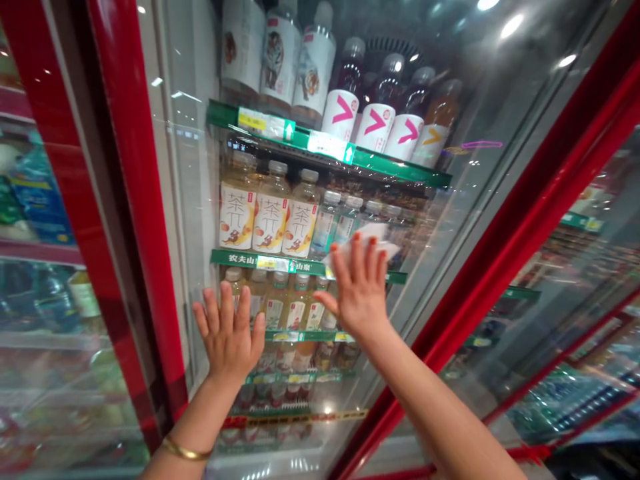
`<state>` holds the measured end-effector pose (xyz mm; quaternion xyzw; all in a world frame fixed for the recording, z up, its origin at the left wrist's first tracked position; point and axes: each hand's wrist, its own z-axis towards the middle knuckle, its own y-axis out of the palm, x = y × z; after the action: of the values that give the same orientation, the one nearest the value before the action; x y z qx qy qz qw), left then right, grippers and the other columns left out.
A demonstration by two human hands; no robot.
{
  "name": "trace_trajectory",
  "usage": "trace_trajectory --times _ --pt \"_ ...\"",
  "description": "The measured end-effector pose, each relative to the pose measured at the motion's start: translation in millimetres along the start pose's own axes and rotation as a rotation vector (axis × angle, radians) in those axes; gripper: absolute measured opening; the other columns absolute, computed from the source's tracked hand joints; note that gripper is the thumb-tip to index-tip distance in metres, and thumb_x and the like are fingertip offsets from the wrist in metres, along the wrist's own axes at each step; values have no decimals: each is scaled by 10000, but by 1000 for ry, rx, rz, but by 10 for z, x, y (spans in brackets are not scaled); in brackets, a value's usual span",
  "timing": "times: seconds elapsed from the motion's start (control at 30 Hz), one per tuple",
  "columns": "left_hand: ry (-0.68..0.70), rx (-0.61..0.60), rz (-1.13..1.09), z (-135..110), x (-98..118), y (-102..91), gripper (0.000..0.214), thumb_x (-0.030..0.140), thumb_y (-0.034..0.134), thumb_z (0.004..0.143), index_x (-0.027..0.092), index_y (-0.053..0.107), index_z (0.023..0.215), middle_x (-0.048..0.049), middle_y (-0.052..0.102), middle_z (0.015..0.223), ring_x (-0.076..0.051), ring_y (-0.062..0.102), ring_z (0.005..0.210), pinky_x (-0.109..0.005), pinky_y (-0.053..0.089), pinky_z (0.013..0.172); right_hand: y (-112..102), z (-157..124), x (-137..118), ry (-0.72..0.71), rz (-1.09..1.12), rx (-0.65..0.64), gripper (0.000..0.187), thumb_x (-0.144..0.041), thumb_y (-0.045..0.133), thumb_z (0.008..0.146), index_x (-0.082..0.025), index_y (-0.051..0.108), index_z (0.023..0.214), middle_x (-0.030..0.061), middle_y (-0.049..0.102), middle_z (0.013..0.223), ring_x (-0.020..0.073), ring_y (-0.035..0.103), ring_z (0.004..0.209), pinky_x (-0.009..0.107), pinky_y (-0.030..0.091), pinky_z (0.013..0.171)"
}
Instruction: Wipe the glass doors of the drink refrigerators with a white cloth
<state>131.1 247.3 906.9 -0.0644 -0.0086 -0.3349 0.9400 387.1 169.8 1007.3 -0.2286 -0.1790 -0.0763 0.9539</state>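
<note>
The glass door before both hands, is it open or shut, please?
The glass door appears shut: streaked with reflections, it covers the bottles between the red frame bars.

Right of the centre, the right hand (363, 293) is spread over a white sheet (393, 248), before the glass door (480, 73). At lower left, the left hand (230, 337) is also spread. Behind, bottles (270, 223) stand on green-edged shelves (395, 167).

The upper shelf (395, 166) carries tiger-label bottles (313, 73) and chevron-label bottles (375, 127); the shelf below (220, 257), fruit-label bottles (270, 220).
</note>
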Motion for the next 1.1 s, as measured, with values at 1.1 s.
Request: trace_trajectory --times 1.1 --pt "-78 -24 37 -723 -287 111 841 340 559 1054 195 190 1796 -216 249 1849 -356 110 1773 -674 159 1438 276 -302 -868 -300 275 -162 770 -360 479 1153 -384 75 1807 -80 361 1837 182 324 1722 439 288 1429"
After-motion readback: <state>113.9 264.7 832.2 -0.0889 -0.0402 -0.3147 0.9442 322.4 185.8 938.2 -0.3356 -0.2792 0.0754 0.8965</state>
